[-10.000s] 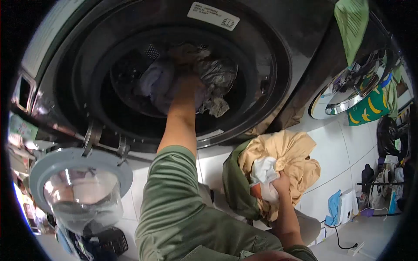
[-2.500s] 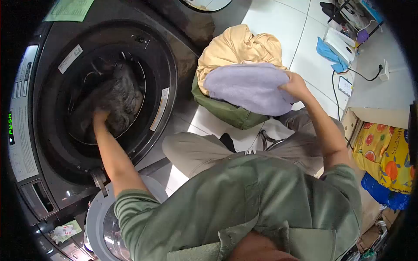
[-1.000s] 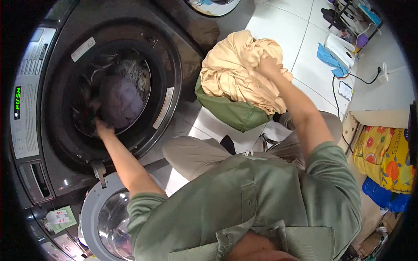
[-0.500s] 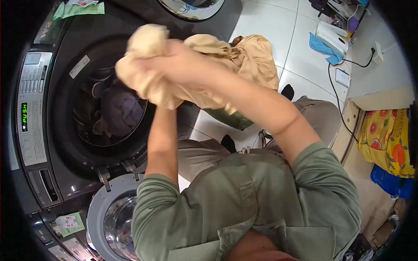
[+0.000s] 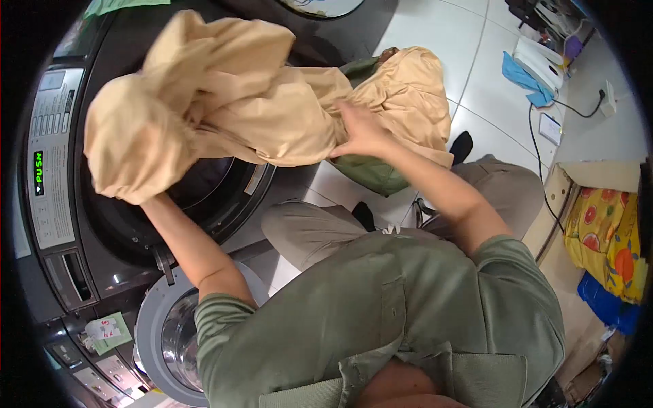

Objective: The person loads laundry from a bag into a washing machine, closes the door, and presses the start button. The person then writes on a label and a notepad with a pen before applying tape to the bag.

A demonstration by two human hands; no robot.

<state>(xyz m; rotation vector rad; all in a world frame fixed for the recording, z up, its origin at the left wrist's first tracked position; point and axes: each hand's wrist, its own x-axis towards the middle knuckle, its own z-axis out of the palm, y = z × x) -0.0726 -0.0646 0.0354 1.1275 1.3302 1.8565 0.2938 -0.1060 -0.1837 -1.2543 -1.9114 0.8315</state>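
Note:
A large beige cloth (image 5: 272, 115) stretches from the front of a dark washing machine (image 5: 122, 285) to a dark green bag (image 5: 374, 178) on the floor. Its left end is bunched over my left hand, whose fingers the fabric hides; only the wrist side of my left hand (image 5: 146, 201) shows below. My right hand (image 5: 364, 129) grips the cloth near the bag, thumb and fingers around its edge. More beige cloth (image 5: 411, 88) lies heaped on the bag. The drum opening is mostly covered by the raised fabric.
The machine's round door (image 5: 153, 340) hangs open near my left elbow. A lit display (image 5: 39, 173) reads PUSH. White floor tiles (image 5: 435, 34), a white device with a blue cloth (image 5: 527, 78), a cable and a yellow patterned bag (image 5: 598, 231) are at the right.
My hands have moved apart: the left went left with the bunched cloth, the right went right toward the bag. The cloth is now spread between them, covering the drum opening.

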